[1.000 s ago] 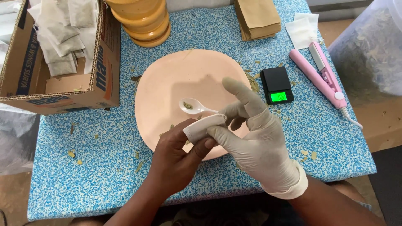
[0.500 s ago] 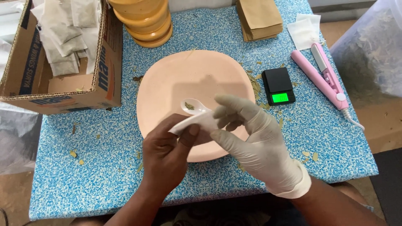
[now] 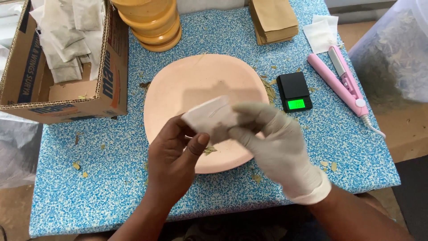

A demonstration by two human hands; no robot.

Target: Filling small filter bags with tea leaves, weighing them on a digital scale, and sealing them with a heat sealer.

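— Both hands pinch the small white sachet (image 3: 209,116): bare left hand (image 3: 171,163) at its near-left corner, gloved right hand (image 3: 276,143) clamped on its right end, above the pink plate (image 3: 178,89).

— What's the risk?

— I'd say a loose pinch could let it tip and spill onto that plate, beside the pocket scale (image 3: 293,91) to the plate's right

A white sachet (image 3: 209,117) hovers over a peach-pink bowl (image 3: 196,85) on a blue-and-white speckled tabletop (image 3: 111,178), beside a black scale (image 3: 293,91) and pink sealer (image 3: 339,85).
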